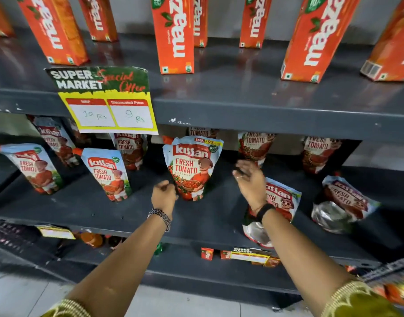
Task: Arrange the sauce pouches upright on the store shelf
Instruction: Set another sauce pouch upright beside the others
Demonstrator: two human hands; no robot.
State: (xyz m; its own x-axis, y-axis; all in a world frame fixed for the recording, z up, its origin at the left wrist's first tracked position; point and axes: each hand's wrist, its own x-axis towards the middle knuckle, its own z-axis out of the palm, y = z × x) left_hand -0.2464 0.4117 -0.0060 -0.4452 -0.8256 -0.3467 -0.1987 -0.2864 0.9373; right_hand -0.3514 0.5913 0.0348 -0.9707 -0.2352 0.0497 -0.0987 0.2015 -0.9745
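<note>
A Kissan tomato ketchup pouch [191, 168] stands upright at the middle of the dark grey shelf [105, 209]. My left hand [164, 195] is just left of its base, fingers curled, holding nothing. My right hand [250, 179] hovers open to the pouch's right, apart from it. Behind my right wrist a pouch [278, 202] lies flat with its silver bottom toward me. Another fallen pouch [342, 202] lies further right. Two upright pouches [107, 173] [34, 168] stand to the left, and several more stand in the back row.
Tall orange juice cartons [175, 35] stand on the shelf above. A yellow price sign [107, 101] hangs from that shelf's front edge. The lower shelf holds small red packs [206, 253] and bottles [91, 240]. Pale floor tiles lie below.
</note>
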